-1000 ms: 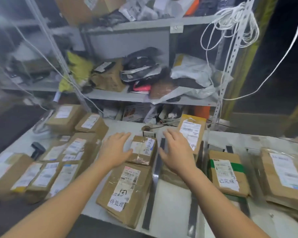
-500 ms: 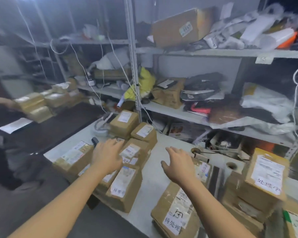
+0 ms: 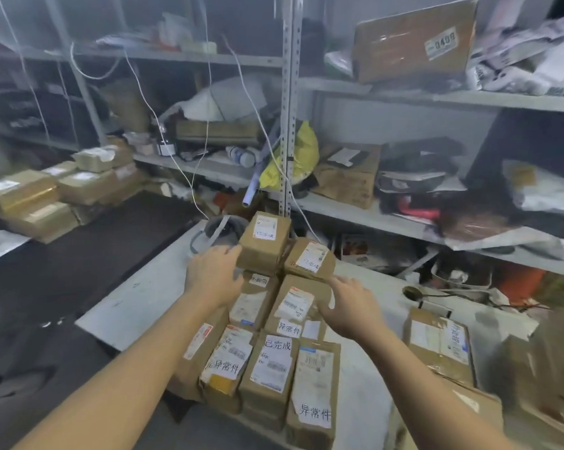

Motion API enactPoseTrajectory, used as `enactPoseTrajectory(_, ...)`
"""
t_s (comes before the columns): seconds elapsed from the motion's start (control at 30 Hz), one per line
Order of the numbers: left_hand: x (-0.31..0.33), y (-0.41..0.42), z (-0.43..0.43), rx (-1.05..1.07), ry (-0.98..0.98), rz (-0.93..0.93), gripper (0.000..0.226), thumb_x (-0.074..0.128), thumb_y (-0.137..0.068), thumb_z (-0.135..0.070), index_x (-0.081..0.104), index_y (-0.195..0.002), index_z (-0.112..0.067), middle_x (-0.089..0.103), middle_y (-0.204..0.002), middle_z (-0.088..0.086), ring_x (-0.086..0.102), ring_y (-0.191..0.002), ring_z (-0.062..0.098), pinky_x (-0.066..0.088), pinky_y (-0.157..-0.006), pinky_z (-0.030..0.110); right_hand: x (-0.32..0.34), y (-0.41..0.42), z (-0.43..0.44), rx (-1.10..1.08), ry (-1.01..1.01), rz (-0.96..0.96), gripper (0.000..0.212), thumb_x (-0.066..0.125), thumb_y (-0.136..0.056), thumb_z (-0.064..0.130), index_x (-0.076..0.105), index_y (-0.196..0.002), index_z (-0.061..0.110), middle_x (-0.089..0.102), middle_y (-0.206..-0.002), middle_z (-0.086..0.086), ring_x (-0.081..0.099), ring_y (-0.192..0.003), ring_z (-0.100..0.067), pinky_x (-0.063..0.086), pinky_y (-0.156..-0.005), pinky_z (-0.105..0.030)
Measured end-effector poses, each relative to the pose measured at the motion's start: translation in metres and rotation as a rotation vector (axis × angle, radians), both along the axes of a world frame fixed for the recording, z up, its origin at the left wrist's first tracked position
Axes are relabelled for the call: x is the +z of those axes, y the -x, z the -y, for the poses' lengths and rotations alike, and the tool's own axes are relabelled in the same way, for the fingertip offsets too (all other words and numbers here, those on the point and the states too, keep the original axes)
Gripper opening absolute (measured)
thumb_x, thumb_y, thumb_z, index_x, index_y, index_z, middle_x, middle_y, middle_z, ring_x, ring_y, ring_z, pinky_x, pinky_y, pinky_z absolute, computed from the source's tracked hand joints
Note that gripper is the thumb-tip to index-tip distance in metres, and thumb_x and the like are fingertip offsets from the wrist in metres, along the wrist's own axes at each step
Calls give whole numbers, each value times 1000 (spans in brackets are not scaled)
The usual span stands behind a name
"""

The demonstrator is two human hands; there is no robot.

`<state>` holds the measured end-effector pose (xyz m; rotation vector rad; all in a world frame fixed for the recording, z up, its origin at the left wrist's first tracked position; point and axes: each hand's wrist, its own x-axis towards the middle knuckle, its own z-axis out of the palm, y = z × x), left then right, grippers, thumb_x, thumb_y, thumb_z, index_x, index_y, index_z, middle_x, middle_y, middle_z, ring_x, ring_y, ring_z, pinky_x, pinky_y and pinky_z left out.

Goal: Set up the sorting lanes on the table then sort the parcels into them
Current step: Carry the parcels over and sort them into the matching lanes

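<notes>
Though smeared by motion at the edges, plainly grey steel shelving [image 3: 288,125] across the whole back: perforated uprights, thin flat boards, crammed with crumpled grey and white plastic mailers. On the upper board, a large glossy taped carton [image 3: 414,40]; against the middle post, a wrinkled yellow bag [image 3: 301,154]. Draped down over it all, thin white cords [image 3: 163,131].

Below and in front, a flat pale table [image 3: 150,287], matte and scuffed, square-cornered at the near left. Left of that, a broad dark surface [image 3: 79,254] carrying low stacks of tape-shiny cardboard boxes [image 3: 30,196].

On the table, packed edge to edge in one block, the parcels [image 3: 274,352]: rectangular brown cardboard, creased and tape-wrapped, white paper labels on top, several with handwritten black Chinese characters. At the block's far end, two smaller ones raised on the others: a squarish far box [image 3: 264,241] and, touching its right side, a tilted box [image 3: 310,259]. Well apart to the right, another flat parcel [image 3: 440,342] with peeling tape.

At the far box's left face, the left hand [image 3: 214,274], fingers straight and spread, fingertips right at the cardboard; contact not certain. Just beside the tilted box's near corner, the right hand [image 3: 349,303], likewise splayed, palm down above a labelled parcel, gripping nothing.
</notes>
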<state>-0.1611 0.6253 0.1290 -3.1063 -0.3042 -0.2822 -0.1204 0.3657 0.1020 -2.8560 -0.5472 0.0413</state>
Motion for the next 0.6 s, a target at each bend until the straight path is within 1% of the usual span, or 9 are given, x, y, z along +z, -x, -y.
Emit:
enactPoseTrajectory(0.07,-5,-22,-14,-22,11,-11,41,48,-92,-39,48,-131,-25,61,-124,-3,58,-112,23,49,-76,35,0,-16,-16,0,-2,-47,55,56,-91,41,46,-142,23,52,-142,0,47,-129,-23,44,-101,-38)
enactPoseTrajectory(0.1,-8,-33,-20,-32,10,-22,42,48,-93,-39,47,-132,-26,61,-125,-3,59,-111,23,49,-74,34,-1,-26,-24,2,0,-60,57,57,-92,41,45,-144,22,51,-144,0,46,-131,-23,44,-102,-38)
enactPoseTrajectory(0.17,-12,-55,-33,-42,9,-61,49,47,-95,-41,41,-141,-27,58,-131,-2,58,-115,22,50,-76,34,-5,-48,-41,4,-9,-68,59,57,-92,41,42,-147,24,48,-148,1,45,-134,-23,45,-103,-39)
enactPoseTrajectory(0.23,-17,-75,-47,-42,3,-100,53,46,-95,-43,38,-145,-26,56,-134,-2,58,-116,22,50,-76,34,-14,-73,-58,-2,-40,-93,60,57,-92,39,40,-148,25,46,-150,2,44,-136,-22,45,-103,-40)
enactPoseTrajectory(0.3,-23,-94,-62,-42,29,-133,45,46,-95,-44,43,-137,-26,59,-127,0,59,-108,24,45,-68,33,-21,-97,-76,-15,-72,-130,59,57,-92,36,41,-148,24,47,-149,1,44,-136,-23,46,-102,-39)
enactPoseTrajectory(0.37,-31,-110,-74,-20,93,-172,39,46,-96,-44,46,-130,-26,60,-122,1,59,-104,25,40,-67,31,-27,-117,-94,-25,-121,-175,56,58,-91,35,44,-145,24,51,-145,-1,46,-133,-24,47,-99,-39)
enactPoseTrajectory(0.43,-39,-130,-86,34,178,-213,44,46,-97,-47,45,-135,-24,58,-128,2,58,-110,26,42,-70,32,-35,-136,-115,-27,-176,-212,53,60,-91,35,47,-142,24,56,-138,-2,51,-127,-24,49,-94,-38)
enactPoseTrajectory(0.5,-51,-151,-98,83,318,-254,58,49,-96,-50,37,-147,-23,51,-142,3,53,-123,27,46,-83,37,-45,-154,-134,-37,-200,-232,54,60,-91,36,46,-141,22,57,-135,-3,52,-123,-24,51,-91,-38)
enactPoseTrajectory(0.6,-73,-180,-111,90,761,-319,79,64,-89,-49,24,-154,-27,38,-155,3,41,-138,25,40,-106,40,-58,-177,-161,-83,-238,-280,69,59,-90,43,34,-151,19,49,-145,-4,49,-129,-25,49,-97,-39)
